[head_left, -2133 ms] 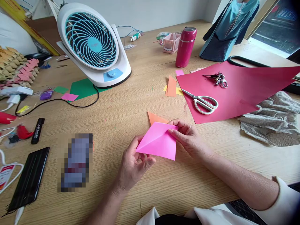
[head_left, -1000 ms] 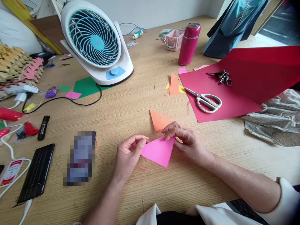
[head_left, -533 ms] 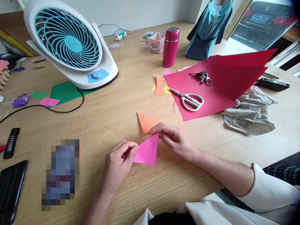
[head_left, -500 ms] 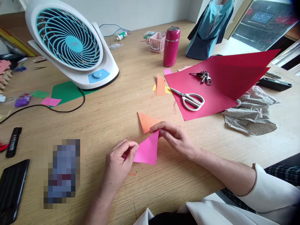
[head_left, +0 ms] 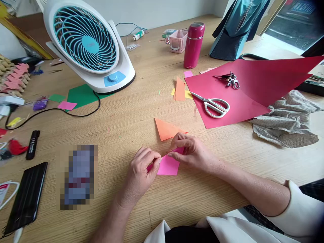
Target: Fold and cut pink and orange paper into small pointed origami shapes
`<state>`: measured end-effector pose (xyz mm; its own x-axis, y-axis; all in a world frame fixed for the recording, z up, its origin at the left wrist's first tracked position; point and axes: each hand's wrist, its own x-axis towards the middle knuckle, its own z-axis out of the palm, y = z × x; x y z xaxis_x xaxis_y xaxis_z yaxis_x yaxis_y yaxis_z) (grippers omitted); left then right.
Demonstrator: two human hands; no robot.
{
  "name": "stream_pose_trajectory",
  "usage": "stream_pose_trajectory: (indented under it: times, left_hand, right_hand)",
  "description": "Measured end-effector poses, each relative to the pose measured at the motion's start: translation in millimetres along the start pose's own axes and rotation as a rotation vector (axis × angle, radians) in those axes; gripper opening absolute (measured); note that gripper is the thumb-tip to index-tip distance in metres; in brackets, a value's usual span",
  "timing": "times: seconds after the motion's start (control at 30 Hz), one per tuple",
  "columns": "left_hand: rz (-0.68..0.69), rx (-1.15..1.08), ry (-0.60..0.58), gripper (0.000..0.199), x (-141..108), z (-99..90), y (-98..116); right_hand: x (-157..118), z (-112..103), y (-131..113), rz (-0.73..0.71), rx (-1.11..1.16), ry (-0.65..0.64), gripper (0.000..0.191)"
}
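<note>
A small pink sheet of paper [head_left: 169, 166] is held between both hands, low over the wooden table. My left hand [head_left: 143, 170] pinches its left side between thumb and fingers. Along the upper edge, my right hand [head_left: 192, 153] grips the same paper with thumb and forefinger, hiding part of its upper right. Just beyond the fingers lies an orange folded paper triangle [head_left: 167, 130], its right end close to my right hand. White-handled scissors [head_left: 215, 107] rest partly on a large red sheet [head_left: 243, 101] farther to the right.
At the back left stands a white fan [head_left: 88, 44] with its black cord on the table. A magenta flask [head_left: 193, 47], a pink basket [head_left: 177, 43] and a blue bag [head_left: 233, 37] stand behind. Keys [head_left: 231, 80] lie on the red sheet; a black marker [head_left: 32, 145] is at left.
My right hand has moved down the pink paper's upper edge, and its fingers now pinch nearer my left hand. The view has shifted slightly, moving the table's contents right.
</note>
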<state>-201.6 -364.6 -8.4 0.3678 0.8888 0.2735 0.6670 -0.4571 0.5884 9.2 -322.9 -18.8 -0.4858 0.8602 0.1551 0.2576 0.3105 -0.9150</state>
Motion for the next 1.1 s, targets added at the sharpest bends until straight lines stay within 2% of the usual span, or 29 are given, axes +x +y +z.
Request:
stream_pose_trajectory:
  times: [0.13,0.37,0.53,0.7,0.9,1.0,1.1]
  left_hand:
    - [0.010,-0.017,-0.016,0.019,0,-1.2,0]
    - [0.044,-0.024,-0.052,0.016,0,3.7,2]
    - [-0.001,-0.028,-0.056,0.020,2,2.0,2]
    - [-0.110,-0.049,-0.017,0.022,2,-8.3,-4]
    - [-0.321,-0.146,-0.007,0.023,0,-19.1,-18]
    - [-0.435,-0.208,-0.033,0.025,-1,-24.4,-24]
    - [-0.488,-0.257,-0.070,0.025,-2,-28.7,-29]
  right_hand:
    - [0,-3,1,-0.026,0.016,0.004,0.003]
    - [-6,1,-7,0.005,-0.087,-0.081,0.004]
    - [-4,1,-10,0.050,-0.104,-0.111,0.007]
    - [2,-10,-9,0.115,-0.120,-0.104,0.016]
    - [5,-27,-3,0.268,-0.060,-0.148,0.021]
    - [4,-35,3,0.316,-0.024,-0.170,0.029]
    - [4,-41,5,0.346,-0.051,-0.207,0.034]
